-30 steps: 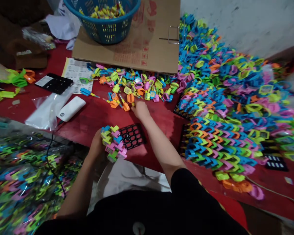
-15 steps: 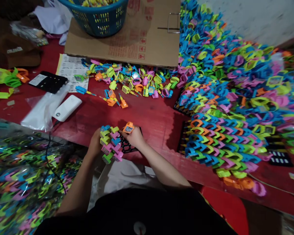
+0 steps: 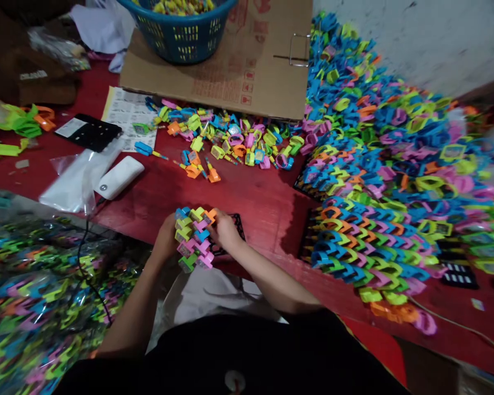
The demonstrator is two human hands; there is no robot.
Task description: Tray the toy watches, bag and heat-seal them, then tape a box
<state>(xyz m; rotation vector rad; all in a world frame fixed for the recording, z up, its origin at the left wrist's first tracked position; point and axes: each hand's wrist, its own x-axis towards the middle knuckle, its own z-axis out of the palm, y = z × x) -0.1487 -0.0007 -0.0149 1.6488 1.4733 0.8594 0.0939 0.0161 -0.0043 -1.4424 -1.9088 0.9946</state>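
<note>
plastic links (image 3: 193, 240) sit in the closed grip of the left hand (image 3: 164, 241) and right hand (image 3: 227, 230).

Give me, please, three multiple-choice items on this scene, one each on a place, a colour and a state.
1. What colour is the basket on the cardboard sheet? A) Red B) Teal-blue C) White
2. Where does the white power bank lie? A) Inside the basket B) On the cardboard sheet C) On the red table
3. How many hands touch the stack of linked plastic pieces? A) None B) One C) Two

1: B, its slotted walls show teal-blue.
2: C, it rests on the red surface beside a clear plastic bag.
3: C, the left hand and right hand both hold it.
</note>
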